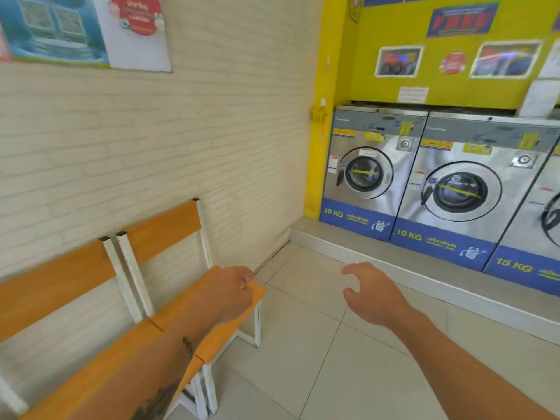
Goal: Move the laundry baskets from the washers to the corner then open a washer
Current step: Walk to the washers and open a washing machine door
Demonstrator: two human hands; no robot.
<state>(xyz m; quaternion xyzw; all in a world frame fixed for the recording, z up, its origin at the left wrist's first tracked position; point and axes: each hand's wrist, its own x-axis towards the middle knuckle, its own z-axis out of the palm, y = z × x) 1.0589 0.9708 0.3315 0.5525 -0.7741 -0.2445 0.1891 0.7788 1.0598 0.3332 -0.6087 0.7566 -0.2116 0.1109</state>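
Reaching forward empty, left hand [231, 294] loosely curled over the orange chair [212, 313], right hand [371, 294] spread, third washer [539, 225] cut off at frame edge.

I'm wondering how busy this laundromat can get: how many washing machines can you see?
3. One washer stands nearest the corner, a second beside it, and a third is cut off at the right edge. More may sit out of view beyond it.

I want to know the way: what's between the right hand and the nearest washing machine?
In the head view, only bare floor tiles and a grey step lie between the right hand and the washer.
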